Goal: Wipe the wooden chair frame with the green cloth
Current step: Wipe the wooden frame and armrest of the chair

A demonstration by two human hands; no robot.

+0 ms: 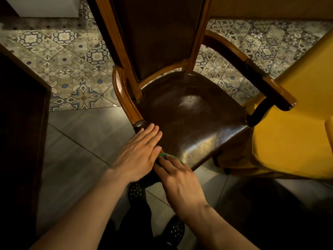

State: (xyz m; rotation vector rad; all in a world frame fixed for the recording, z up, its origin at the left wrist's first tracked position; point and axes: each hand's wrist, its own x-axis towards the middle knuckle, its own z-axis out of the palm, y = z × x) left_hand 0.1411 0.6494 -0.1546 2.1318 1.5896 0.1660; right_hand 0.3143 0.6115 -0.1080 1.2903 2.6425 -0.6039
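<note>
Pressing the green cloth (170, 156) under a curled right hand (180, 179) at the near left corner of the wooden chair frame (124, 98), left hand (138, 152) flat on the armrest running away ahead.

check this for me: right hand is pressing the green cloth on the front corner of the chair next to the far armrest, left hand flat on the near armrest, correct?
One detail is off. In the head view the right hand presses the green cloth at the front corner beside the near armrest, not the far one. The left hand does lie flat on the near armrest.
</note>
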